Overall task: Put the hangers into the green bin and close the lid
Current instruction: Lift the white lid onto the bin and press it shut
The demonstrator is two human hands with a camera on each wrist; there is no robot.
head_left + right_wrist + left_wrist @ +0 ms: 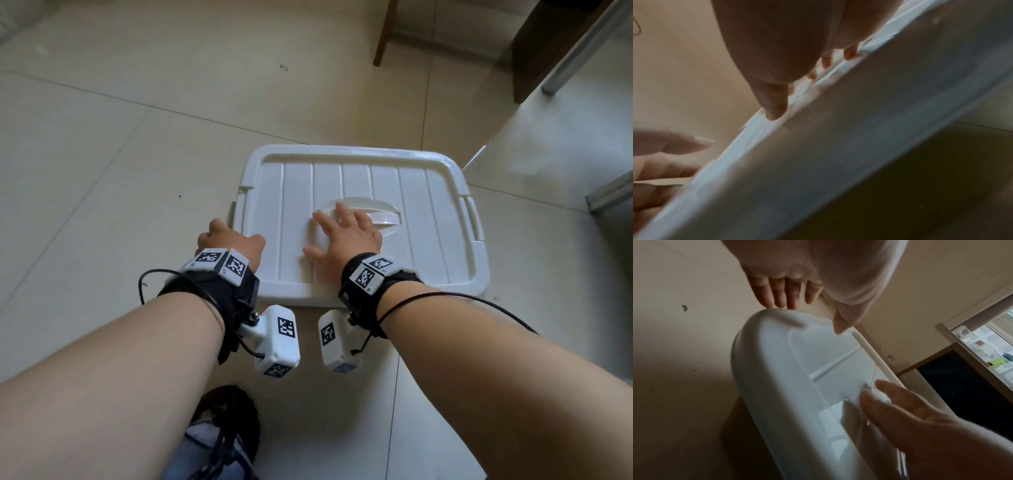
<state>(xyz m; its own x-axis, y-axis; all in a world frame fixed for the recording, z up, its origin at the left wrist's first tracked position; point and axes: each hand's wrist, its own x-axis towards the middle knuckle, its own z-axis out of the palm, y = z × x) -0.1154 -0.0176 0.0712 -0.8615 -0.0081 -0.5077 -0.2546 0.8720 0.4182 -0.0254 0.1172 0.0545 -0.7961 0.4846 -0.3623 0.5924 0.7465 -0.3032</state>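
Note:
A white ribbed lid (428, 205) lies flat on top of the bin on the tiled floor and hides the bin's body and everything inside it. No hangers show in any view. My left hand (230, 238) is at the lid's near left corner: straight fingers (777, 295) touch the outer rim, and the thumb reaches over the top. My right hand (342, 233) lies spread flat on the lid, its fingertips at the moulded handle recess (380, 214). In the right wrist view its fingers (774, 105) press on the lid (838, 146).
A wooden furniture leg (385, 34) and a dark cabinet (548, 51) stand at the back right. Metal frame legs (609, 192) are to the right of the bin. A dark bag (222, 428) lies by my feet. Open tile floor lies to the left.

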